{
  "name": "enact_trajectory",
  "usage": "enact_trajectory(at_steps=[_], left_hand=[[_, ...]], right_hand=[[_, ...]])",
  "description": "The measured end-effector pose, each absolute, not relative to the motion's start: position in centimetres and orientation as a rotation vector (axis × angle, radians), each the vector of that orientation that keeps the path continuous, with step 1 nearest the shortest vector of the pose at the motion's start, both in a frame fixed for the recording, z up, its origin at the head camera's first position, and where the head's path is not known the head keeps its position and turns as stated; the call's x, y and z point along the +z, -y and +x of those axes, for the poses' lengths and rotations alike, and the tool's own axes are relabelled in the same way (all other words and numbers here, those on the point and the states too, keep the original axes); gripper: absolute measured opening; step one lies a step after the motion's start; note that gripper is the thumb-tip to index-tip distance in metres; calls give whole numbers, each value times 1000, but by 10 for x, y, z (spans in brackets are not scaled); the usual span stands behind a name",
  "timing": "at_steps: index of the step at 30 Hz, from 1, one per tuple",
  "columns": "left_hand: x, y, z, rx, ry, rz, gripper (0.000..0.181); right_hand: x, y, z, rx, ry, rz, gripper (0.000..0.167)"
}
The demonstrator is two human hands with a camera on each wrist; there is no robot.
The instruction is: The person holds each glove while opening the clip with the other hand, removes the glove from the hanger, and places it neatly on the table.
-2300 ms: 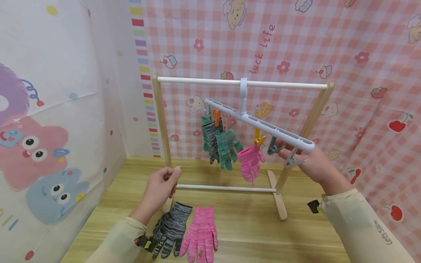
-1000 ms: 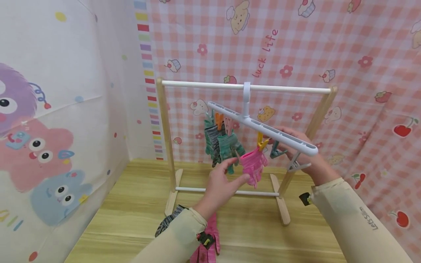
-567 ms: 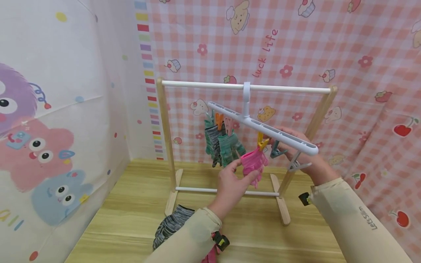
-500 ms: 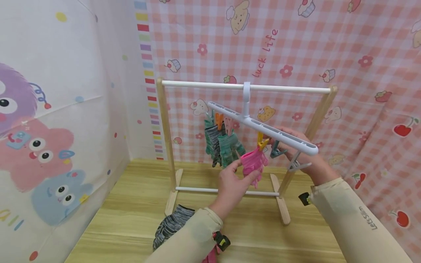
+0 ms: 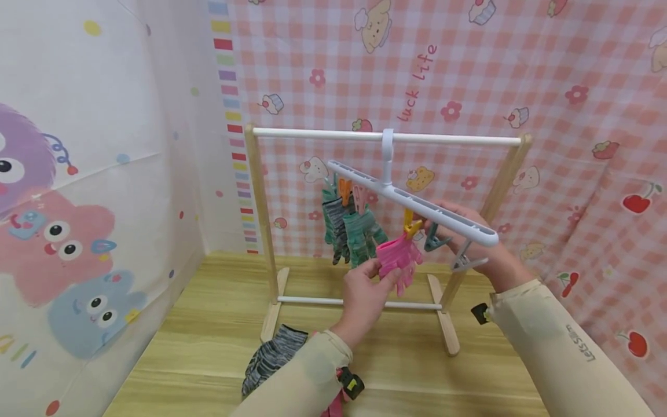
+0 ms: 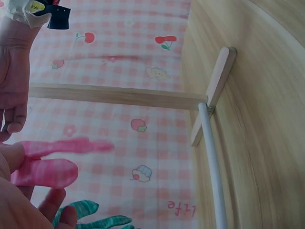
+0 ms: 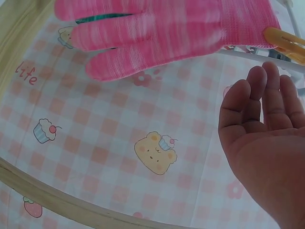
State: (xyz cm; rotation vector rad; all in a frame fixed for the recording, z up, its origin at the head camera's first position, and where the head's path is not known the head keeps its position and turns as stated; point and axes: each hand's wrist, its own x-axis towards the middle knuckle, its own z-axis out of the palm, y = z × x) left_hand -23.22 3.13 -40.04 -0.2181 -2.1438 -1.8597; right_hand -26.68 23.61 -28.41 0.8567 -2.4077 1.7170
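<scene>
The pink glove (image 5: pixel 397 258) hangs by its cuff from a yellow clip (image 5: pixel 410 226) on the pale hanger (image 5: pixel 443 214). My left hand (image 5: pixel 363 295) pinches this glove between thumb and fingers; the left wrist view shows the pink fabric (image 6: pixel 47 172) beside the thumb. Behind the hanger, my right hand (image 5: pixel 497 263) is close to the yellow clip. In the right wrist view, the right hand (image 7: pixel 267 129) has loosely bent fingers, holding nothing, below the clip (image 7: pixel 286 43) and glove (image 7: pixel 181 28). Green gloves (image 5: pixel 358 234) and a grey-black glove (image 5: pixel 339 226) hang farther left.
A wooden rack with a white top bar (image 5: pixel 323 134) carries the hanger. A dark clip (image 5: pixel 433 240) and a grey clip (image 5: pixel 466 260) hang at its right end. On the table (image 5: pixel 208 324) lie a grey-black glove (image 5: pixel 273 356) and a pink glove (image 5: pixel 333 408), partly under the left sleeve.
My left hand has come across from the left and taken hold of the hanging pink glove. My right hand has shifted left behind the hanger, toward the yellow clip.
</scene>
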Motion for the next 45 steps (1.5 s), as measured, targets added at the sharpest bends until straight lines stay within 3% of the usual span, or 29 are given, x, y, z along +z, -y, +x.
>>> enact_trajectory(at_steps=[6, 13, 21, 35, 45], left_hand=[[-402, -29, -232, -1845, 2112, -276, 22], [-401, -29, -232, -1809, 2113, -318, 21], [-403, -28, -234, -1783, 2127, -323, 20], [-404, -24, -229, -1938, 2089, -261, 21], [-408, -16, -227, -1906, 2045, -243, 20]], right_hand=[[-283, -235, -268, 1668, 2414, 929, 21], [-280, -232, -271, 2011, 2363, 982, 27], [-279, -224, -270, 1642, 2527, 855, 23], [-277, -218, -267, 1537, 2535, 884, 9], [-278, -216, -265, 1525, 2531, 889, 8]])
